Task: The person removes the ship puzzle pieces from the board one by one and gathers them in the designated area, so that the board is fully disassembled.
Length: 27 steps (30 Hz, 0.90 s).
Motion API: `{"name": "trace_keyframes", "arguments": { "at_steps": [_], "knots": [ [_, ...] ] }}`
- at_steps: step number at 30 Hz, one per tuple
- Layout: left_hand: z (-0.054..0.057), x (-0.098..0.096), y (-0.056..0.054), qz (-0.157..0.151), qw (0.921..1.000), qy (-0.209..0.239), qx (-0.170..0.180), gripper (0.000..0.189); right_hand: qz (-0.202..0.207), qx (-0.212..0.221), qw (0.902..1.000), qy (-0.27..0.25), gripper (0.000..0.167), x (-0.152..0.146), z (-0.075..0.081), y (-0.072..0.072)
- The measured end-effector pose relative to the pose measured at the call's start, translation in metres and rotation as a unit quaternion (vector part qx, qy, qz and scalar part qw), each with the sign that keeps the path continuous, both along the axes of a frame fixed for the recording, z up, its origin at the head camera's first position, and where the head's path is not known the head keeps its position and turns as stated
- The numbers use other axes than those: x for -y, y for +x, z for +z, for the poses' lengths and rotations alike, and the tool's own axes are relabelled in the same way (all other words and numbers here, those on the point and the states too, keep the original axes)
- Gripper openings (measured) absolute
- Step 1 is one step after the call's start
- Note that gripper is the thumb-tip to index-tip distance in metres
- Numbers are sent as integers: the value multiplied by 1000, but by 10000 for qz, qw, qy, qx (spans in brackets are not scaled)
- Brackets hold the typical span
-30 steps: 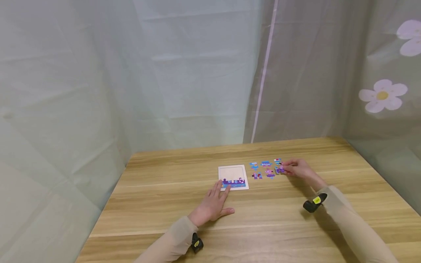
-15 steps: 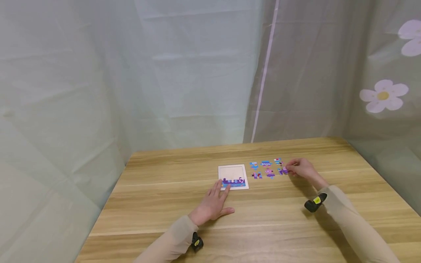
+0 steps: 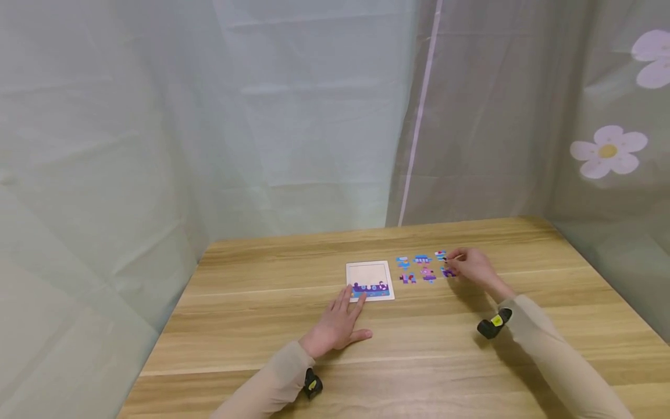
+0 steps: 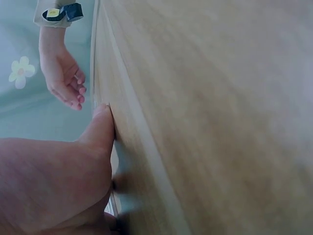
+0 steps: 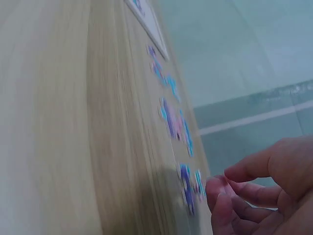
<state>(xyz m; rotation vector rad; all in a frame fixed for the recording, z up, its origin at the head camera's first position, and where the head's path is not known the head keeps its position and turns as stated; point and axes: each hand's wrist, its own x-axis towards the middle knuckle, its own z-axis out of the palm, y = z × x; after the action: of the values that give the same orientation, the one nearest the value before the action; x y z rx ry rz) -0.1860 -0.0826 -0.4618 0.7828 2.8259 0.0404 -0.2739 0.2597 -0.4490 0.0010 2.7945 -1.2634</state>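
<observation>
Fingers (image 3: 349, 301) of the left hand (image 3: 337, 326) are lying straight and slightly apart, flat on the wooden table (image 3: 251, 326), and their tips are touching the near edge of the white puzzle board (image 3: 369, 272). This hand is gripping nothing. The board is lying flat near the middle of the table, and one row of purple and blue pieces is already sitting along its near side.

Just to the right of the board, the loose puzzle pieces (image 3: 421, 268) are lying in two short rows on the table. The right hand (image 3: 471, 266) is hovering at the right end of these rows. In the right wrist view its fingers (image 5: 222, 192) are bending loosely, a little apart from each other, and the tips are staying just beside the nearest purple piece (image 5: 186, 188). I cannot tell if they are touching it; nothing is being pinched between them.

Both sleeves are beige, and a small black band with a yellow mark (image 3: 492, 325) is sitting at each wrist. A pale curtain with a flower print (image 3: 607, 152) is hanging behind the table.
</observation>
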Motion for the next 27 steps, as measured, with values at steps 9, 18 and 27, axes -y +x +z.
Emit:
{"name": "trace_keyframes", "arguments": {
  "at_steps": [9,18,27],
  "knots": [
    [-3,-1,-2,-101,9996,-108,-252,81,606,-492,9969,91,18,30,-2,3],
    [-4,-3,-3,-117,9996,19,-252,82,1129,-526,9921,116,16,55,-3,1],
    [-3,-4,-1,-72,9996,98,-260,82,1952,-752,9779,-53,7,73,-11,-1]
  ]
}}
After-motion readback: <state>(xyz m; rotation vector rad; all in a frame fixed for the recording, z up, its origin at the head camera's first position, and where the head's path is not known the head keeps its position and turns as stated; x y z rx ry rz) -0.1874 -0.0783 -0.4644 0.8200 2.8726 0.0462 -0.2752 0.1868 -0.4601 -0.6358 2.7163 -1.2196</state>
